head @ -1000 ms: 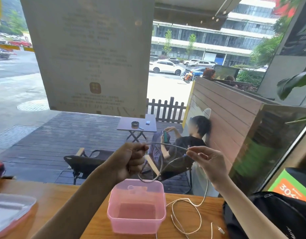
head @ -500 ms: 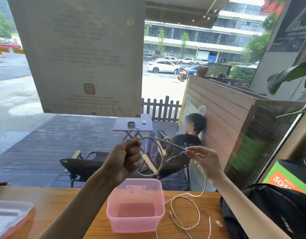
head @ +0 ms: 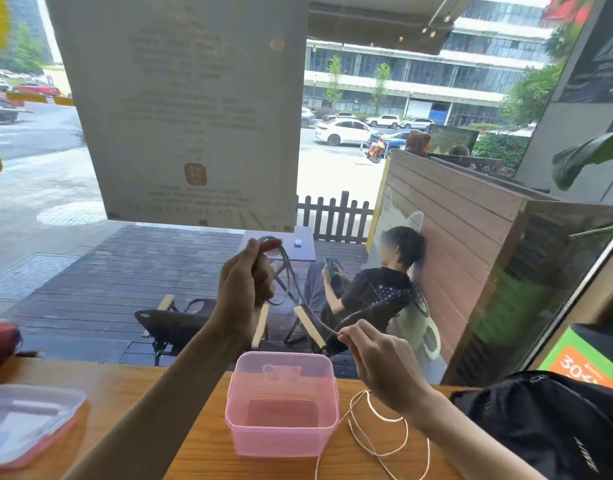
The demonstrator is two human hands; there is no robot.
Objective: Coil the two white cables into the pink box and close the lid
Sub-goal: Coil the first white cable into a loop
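The left hand [head: 246,285] is raised above the table [head: 208,441], closed in a fist around a small coil of white cable [head: 287,271]. The loops hang out of the fist toward the right, and one strand runs down and across to the right hand [head: 377,362]. That hand is lower, just above the far right corner of the pink box [head: 282,407], with thumb and forefinger pinched on the strand and the other fingers curled in.

From under the right hand the cable drops to the table and lies in loose loops [head: 381,431] just beside the right wall of the box, trailing toward the near edge. Whether those loops belong to one cable or two cannot be told.

The pink box stands open near the middle of the wooden table, toward the far edge, and nothing lies in it but a pinkish bottom. Its lid [head: 28,420], clear with a pink rim, lies flat well apart from the box at the left edge of the table. A black bag [head: 547,427] rests at the right edge, near the loose loops but not touching them. A red thing [head: 0,341], partly out of view, sits at the far left corner.

Beyond the window [head: 568,296] a person sits on a chair on a wooden deck.
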